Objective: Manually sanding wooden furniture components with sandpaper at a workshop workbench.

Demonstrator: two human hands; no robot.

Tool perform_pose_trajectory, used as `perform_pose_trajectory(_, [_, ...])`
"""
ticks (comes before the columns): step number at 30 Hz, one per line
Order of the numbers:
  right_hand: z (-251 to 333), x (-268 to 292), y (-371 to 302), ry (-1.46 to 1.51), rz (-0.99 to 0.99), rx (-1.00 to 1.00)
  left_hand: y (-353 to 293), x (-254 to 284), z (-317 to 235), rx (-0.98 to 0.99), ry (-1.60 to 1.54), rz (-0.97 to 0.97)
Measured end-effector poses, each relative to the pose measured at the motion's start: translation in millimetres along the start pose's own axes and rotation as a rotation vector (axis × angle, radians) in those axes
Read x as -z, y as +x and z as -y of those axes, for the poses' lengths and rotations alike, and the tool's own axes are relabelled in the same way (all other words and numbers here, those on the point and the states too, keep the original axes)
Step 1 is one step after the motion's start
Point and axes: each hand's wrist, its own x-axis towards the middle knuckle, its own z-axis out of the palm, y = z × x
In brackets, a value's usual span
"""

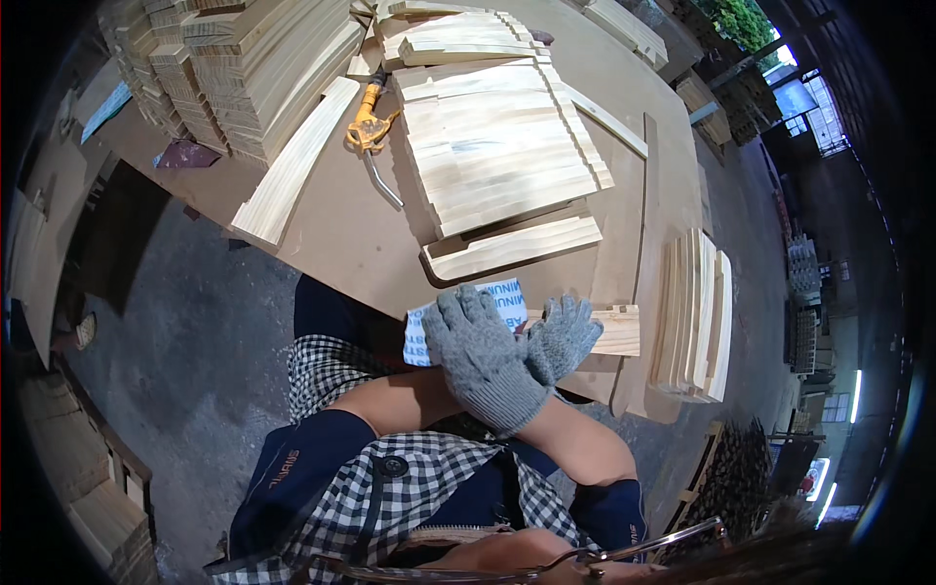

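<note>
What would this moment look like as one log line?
left hand: gloved, on sandpaper | right hand: gloved, on wood block | bench: slats, yellow tool

My gloved hands (507, 351) sit crossed at the worktop (341, 234) near edge. Ahead, slat stack (497, 146) blocks passage. Bare board lies open left of it, past the yellow tool (370, 127). Upright boards (694, 314) close the right edge.

Grey knitted cloth gloves (492, 356), a printed paper sheet (497, 297), pale matt bare-wood slats (497, 146), smooth brown board tabletop (341, 234).
</note>
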Motion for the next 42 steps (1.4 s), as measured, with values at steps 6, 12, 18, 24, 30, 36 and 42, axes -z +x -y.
perform_pose_trajectory(6, [0,7,-24,-0.023,0.103,-0.079,-1,-10,1,0.039,-0.060,-0.066])
perform_pose_trajectory(12, [-20,26,-62,0.192,-0.179,-0.013,-20,7,19,-0.123,-0.179,-0.015])
perform_pose_trajectory(18, [-53,42,-153,0.401,-0.751,-0.385,-11,45,25,-0.160,-0.276,0.142])
perform_pose_trajectory(24, [-56,-2,-213,0.220,-1.040,-1.032,8,75,11,-0.132,-0.111,0.154])
perform_pose_trajectory(30, [-64,-30,-233,0.193,-1.187,-1.285,34,114,24,-0.064,0.000,0.315])
perform_pose_trajectory(36, [-88,-13,-214,0.130,-1.246,-1.150,67,133,46,-0.388,-0.262,0.233])
perform_pose_trajectory(42, [-105,35,-205,-0.005,-1.140,-0.836,64,140,50,-0.411,-0.258,0.318])
